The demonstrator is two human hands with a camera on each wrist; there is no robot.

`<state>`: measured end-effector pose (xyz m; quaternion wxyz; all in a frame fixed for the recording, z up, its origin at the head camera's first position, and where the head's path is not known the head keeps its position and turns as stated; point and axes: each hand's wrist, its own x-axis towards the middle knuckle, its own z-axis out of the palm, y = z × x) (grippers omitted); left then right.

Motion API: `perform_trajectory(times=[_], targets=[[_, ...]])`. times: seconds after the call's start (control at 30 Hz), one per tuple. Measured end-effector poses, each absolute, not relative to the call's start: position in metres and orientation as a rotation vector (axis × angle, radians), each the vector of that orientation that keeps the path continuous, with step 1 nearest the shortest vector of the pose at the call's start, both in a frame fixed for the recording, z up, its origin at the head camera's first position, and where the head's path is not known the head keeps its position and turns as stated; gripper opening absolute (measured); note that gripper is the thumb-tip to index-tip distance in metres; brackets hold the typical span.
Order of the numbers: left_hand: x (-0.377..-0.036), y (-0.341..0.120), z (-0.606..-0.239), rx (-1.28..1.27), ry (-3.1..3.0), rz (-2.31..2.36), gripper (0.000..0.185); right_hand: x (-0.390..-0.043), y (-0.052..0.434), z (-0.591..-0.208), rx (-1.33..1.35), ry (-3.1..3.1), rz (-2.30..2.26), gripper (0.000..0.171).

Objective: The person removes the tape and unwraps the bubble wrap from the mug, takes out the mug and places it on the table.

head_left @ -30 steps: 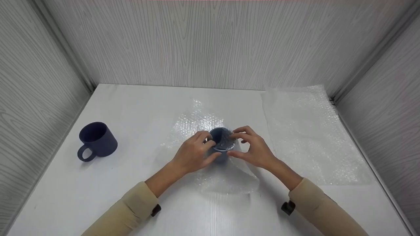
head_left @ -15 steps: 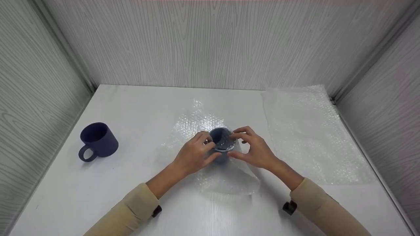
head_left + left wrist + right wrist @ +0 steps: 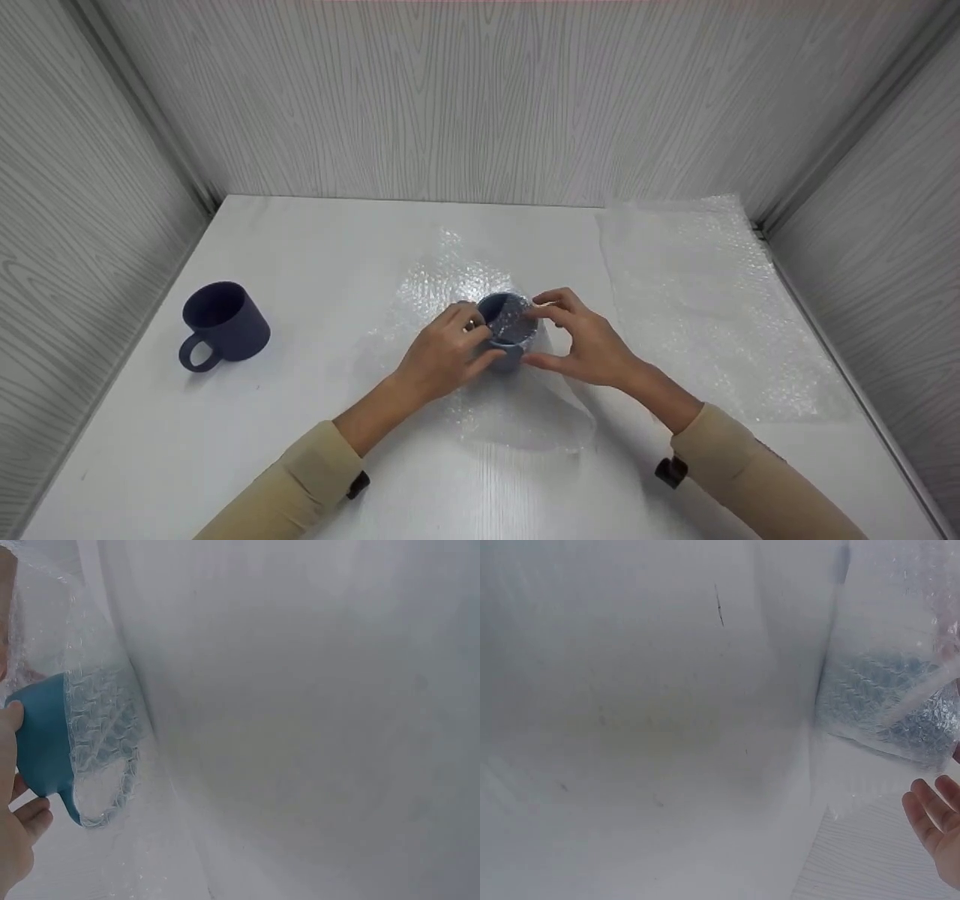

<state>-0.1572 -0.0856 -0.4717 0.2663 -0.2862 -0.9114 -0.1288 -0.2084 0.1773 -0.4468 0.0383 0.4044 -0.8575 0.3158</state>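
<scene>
A blue mug stands on a sheet of bubble wrap in the middle of the white table. Part of the wrap is pulled up over its side and into its mouth. My left hand grips the mug's left side, thumb low and fingers at the rim. My right hand pinches the bubble wrap against the right rim. In the left wrist view the mug shows its handle under wrap. In the right wrist view the wrapped mug sits above my fingers.
A second, darker blue mug stands bare at the left of the table, handle toward me. Another flat sheet of bubble wrap lies at the right. Grey panelled walls close the table on three sides.
Both hands stay on the mug. My right forearm has dropped slightly and the right thumb sits a little lower on the wrap. The left hand has barely moved.
</scene>
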Motion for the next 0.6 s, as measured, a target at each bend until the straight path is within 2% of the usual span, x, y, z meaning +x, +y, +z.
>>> perform_trajectory(times=[0.6], targets=[[-0.156, -0.084, -0.473, -0.76, -2.441, -0.376, 0.029, -0.197, 0.17, -0.433, 1.331, -2.447, 0.467, 0.053]])
